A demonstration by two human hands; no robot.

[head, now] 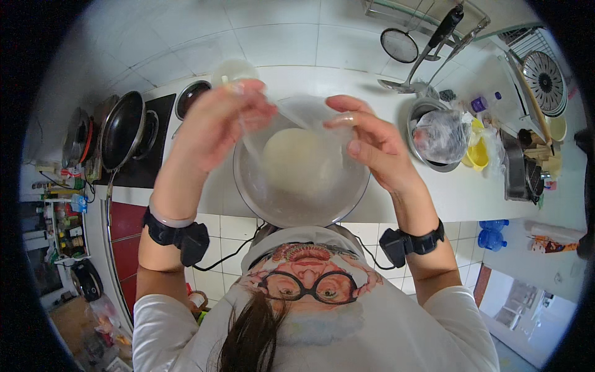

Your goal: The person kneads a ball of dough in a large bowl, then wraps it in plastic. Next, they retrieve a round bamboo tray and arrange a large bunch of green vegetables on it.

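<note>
Straight in front of me a wide metal bowl (302,215) stands at the counter's near edge. A smooth, pale round lump of dough (293,156) lies in it. Above the bowl hangs a thin, translucent plastic film (292,114), blurred and hard to outline. My left hand (228,118) pinches the film at the bowl's far left, blurred by motion. At the right rim my right hand (372,135), fingers curled, holds the film's other side. Behind my left hand, a pale translucent round container (236,69) is partly hidden.
A black frying pan (122,131) sits on the cooktop (160,125) at left. A small pot (191,95) stands behind my left forearm. Rightward are a metal basin (413,151) holding a plastic-wrapped item (444,135) and a yellow container (476,151). A ladle (411,81) and a strainer (399,45) hang behind.
</note>
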